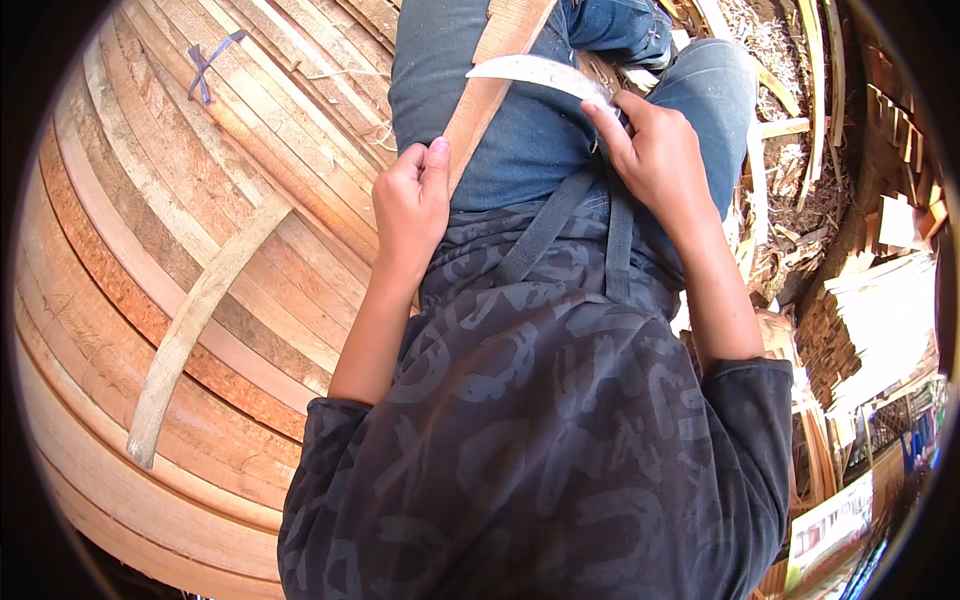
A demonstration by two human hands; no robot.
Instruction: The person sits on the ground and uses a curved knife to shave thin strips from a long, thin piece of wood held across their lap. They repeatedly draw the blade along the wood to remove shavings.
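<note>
My left hand (412, 198) is closed around the near end of a long, narrow wooden board (515, 32), its thumb pressed on the edge. The board slants up and to the right across my jeans-clad thigh and runs out at the top of the view. In my right hand (655, 150) is a knife with a pale, curved blade (540, 70), its handle mostly hidden by my fingers. The blade points left, with its tip over the board; whether it touches the wood I cannot tell.
On the left lie many long planks (270, 365) side by side. A loose, bent wooden strip (200, 300) rests across them, and a dark blue strip (205, 68) lies farther off. Wood shavings (785, 230) cover the ground at right, beside stacked wood pieces (840, 350).
</note>
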